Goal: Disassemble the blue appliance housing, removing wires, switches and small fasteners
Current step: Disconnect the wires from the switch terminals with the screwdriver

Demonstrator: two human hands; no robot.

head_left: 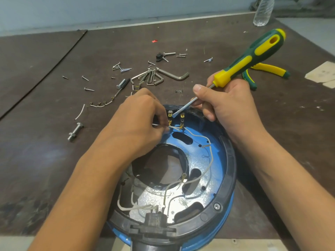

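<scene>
The round blue appliance housing (pixel 213 171) with a black rim lies open-side up at the table's near edge. White wires (pixel 208 160) run across its inside to brass terminals on a black switch (pixel 175 115) at the far rim. My left hand (pixel 143 122) pinches a white wire next to the left terminal. My right hand (pixel 228 105) grips a green and yellow screwdriver (pixel 253 55). Its flat tip rests on the left terminal.
Loose screws (pixel 121 67), a set of hex keys (pixel 159 75), cut wire pieces (pixel 101 104), a large bolt (pixel 75 131) and a small black part (pixel 159 56) lie scattered behind the housing. Yellow-handled pliers (pixel 268 69) lie at right. A plastic bottle (pixel 263 11) stands far right.
</scene>
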